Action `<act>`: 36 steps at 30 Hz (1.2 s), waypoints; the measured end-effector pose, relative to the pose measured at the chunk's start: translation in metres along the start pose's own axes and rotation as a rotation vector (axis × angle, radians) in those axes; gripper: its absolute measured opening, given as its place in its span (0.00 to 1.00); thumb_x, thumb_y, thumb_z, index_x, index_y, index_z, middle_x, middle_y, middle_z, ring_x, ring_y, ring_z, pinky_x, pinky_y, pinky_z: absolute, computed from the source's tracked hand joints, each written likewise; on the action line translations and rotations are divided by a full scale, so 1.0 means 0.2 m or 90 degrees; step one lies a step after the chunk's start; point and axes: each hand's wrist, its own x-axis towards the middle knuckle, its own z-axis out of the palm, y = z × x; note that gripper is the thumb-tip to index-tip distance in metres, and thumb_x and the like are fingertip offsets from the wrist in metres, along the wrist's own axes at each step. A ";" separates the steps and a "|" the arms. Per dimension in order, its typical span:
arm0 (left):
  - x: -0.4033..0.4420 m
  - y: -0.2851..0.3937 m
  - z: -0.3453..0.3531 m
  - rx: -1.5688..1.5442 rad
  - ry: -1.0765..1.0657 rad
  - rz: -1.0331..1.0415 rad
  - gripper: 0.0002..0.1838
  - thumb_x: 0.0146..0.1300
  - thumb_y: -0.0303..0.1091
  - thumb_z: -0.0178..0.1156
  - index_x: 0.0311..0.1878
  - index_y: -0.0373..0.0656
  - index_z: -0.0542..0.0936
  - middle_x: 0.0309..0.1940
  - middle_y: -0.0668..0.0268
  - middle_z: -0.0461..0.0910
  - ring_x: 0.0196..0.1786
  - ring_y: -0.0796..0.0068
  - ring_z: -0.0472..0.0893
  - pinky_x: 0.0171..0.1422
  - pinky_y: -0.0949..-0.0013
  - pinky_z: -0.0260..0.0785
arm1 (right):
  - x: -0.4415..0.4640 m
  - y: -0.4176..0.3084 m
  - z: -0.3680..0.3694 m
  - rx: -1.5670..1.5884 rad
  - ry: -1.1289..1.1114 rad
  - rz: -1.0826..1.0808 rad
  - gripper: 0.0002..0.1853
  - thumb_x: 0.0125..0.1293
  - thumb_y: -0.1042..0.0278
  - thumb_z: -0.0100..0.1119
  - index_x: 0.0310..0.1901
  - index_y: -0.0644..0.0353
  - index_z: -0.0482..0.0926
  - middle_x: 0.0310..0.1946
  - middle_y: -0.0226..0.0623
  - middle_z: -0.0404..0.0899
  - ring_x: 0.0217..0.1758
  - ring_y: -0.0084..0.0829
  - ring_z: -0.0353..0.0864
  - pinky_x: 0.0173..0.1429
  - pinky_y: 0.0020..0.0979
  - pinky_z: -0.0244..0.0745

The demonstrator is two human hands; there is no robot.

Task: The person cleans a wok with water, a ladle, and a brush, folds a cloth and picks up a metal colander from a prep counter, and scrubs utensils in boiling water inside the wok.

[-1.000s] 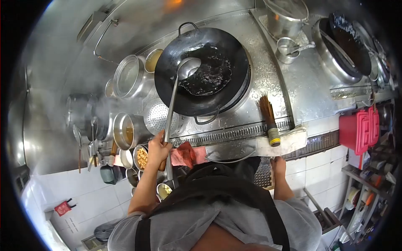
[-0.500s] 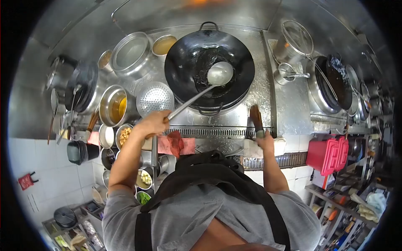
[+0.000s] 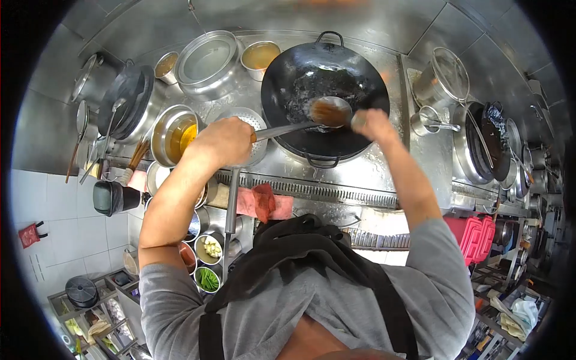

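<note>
Wok (image 3: 324, 66) beneath ladle (image 3: 293, 128) and brush (image 3: 327, 112)

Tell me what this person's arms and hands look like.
Short grey sleeves leave the forearms bare. The left hand and right hand are ungloved, the right one blurred. No watch or bracelet shows.

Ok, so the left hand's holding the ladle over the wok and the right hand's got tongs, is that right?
Not quite: the right hand has a brown-bristled brush, blurred but visible in the head view, not tongs. The left hand does hold the ladle over the wok.
</note>
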 end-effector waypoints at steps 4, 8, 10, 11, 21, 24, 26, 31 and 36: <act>-0.03 -0.22 0.18 -0.105 0.039 0.066 0.09 0.58 0.36 0.55 0.35 0.40 0.79 0.23 0.53 0.79 0.28 0.55 0.80 0.32 0.57 0.72 | 0.16 0.01 -0.26 -0.106 0.162 0.017 0.15 0.51 0.59 0.62 0.41 0.53 0.80 0.35 0.50 0.80 0.41 0.47 0.80 0.48 0.42 0.76; -0.20 -0.39 0.54 -0.942 -0.246 -0.219 0.16 0.64 0.43 0.54 0.46 0.40 0.78 0.16 0.67 0.72 0.13 0.83 0.69 0.12 0.78 0.57 | 0.07 0.10 -0.12 0.005 0.109 0.037 0.21 0.51 0.59 0.64 0.49 0.50 0.79 0.38 0.49 0.80 0.44 0.49 0.79 0.50 0.42 0.74; -0.29 -0.38 0.67 -1.065 -0.276 -0.243 0.19 0.64 0.45 0.53 0.46 0.38 0.78 0.16 0.67 0.72 0.11 0.80 0.69 0.12 0.78 0.56 | -0.02 0.11 -0.06 0.007 0.046 0.029 0.23 0.50 0.59 0.64 0.51 0.49 0.79 0.38 0.49 0.81 0.44 0.49 0.79 0.52 0.41 0.73; -0.31 -0.37 0.71 -1.076 -0.295 -0.260 0.20 0.64 0.46 0.53 0.48 0.39 0.77 0.17 0.66 0.73 0.11 0.80 0.68 0.12 0.78 0.56 | -0.04 0.12 -0.07 0.010 0.049 0.031 0.23 0.50 0.59 0.64 0.51 0.49 0.79 0.38 0.49 0.81 0.44 0.49 0.79 0.52 0.41 0.73; -0.27 -0.22 0.80 -0.383 0.174 -0.167 0.15 0.53 0.38 0.61 0.40 0.39 0.78 0.30 0.47 0.79 0.36 0.48 0.80 0.41 0.56 0.71 | -0.20 0.10 -0.09 0.074 0.081 0.157 0.26 0.52 0.54 0.64 0.54 0.48 0.77 0.40 0.49 0.81 0.46 0.48 0.79 0.53 0.40 0.72; -0.29 -0.20 0.83 -0.290 0.251 -0.178 0.13 0.51 0.37 0.61 0.37 0.41 0.78 0.28 0.48 0.79 0.34 0.46 0.79 0.39 0.53 0.72 | -0.26 0.18 -0.13 0.184 0.216 0.117 0.26 0.51 0.54 0.65 0.54 0.47 0.77 0.39 0.50 0.81 0.44 0.49 0.80 0.51 0.40 0.73; -0.29 -0.18 0.88 -0.251 0.243 -0.188 0.11 0.50 0.36 0.61 0.36 0.43 0.77 0.26 0.50 0.79 0.33 0.46 0.79 0.38 0.51 0.72 | -0.30 0.08 -0.19 0.219 0.240 0.112 0.27 0.51 0.54 0.65 0.54 0.48 0.76 0.39 0.50 0.81 0.41 0.48 0.81 0.48 0.38 0.74; -0.28 -0.18 1.04 -0.148 0.244 -0.223 0.11 0.49 0.34 0.61 0.36 0.45 0.75 0.24 0.50 0.78 0.32 0.46 0.79 0.37 0.49 0.71 | -0.07 0.16 0.14 0.181 0.217 0.110 0.28 0.50 0.55 0.67 0.56 0.44 0.76 0.32 0.40 0.82 0.27 0.30 0.81 0.33 0.29 0.76; -0.41 -0.18 1.13 -0.231 0.296 -0.244 0.10 0.47 0.31 0.62 0.34 0.42 0.75 0.21 0.51 0.77 0.27 0.49 0.79 0.35 0.54 0.71 | -0.18 0.08 -0.12 0.548 0.045 0.347 0.27 0.49 0.54 0.65 0.54 0.45 0.77 0.37 0.45 0.82 0.39 0.40 0.82 0.45 0.34 0.77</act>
